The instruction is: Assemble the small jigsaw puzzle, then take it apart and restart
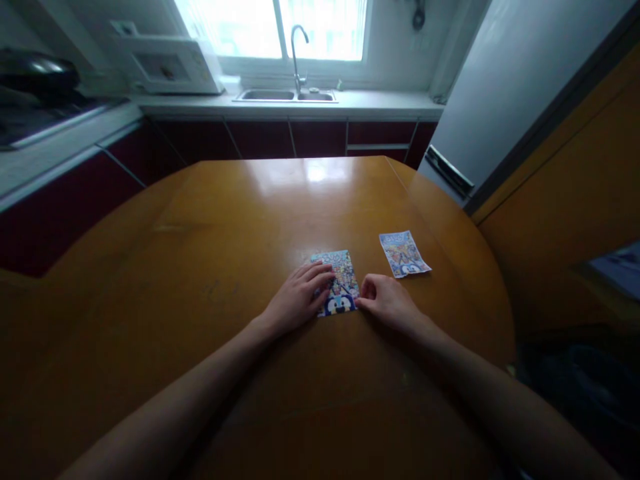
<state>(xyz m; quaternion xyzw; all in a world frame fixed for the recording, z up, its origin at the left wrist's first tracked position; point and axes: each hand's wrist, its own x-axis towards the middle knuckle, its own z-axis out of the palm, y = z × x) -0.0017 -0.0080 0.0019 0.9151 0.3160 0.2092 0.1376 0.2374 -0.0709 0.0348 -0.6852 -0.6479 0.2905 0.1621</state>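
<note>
A small colourful picture card [345,273] lies on the wooden table in front of me, with a blue and white cartoon animal face along its lower edge. My left hand [303,293] rests flat over its left side, fingers stretched out and slightly apart. At the card's lower right corner, my right hand [390,303] is closed in a pinch, with thumb and forefinger touching that corner. To the right, beyond my right hand, lies a creased paper sheet [404,253] with a similar picture and a curled lower edge.
The round-ended wooden table [225,220] fills the foreground. Behind it runs a counter [385,100] with a sink [267,95], a tap [296,60] and a white microwave [170,65]. A dark pan [37,73] sits on the left. A grey fridge [520,80] stands at the right.
</note>
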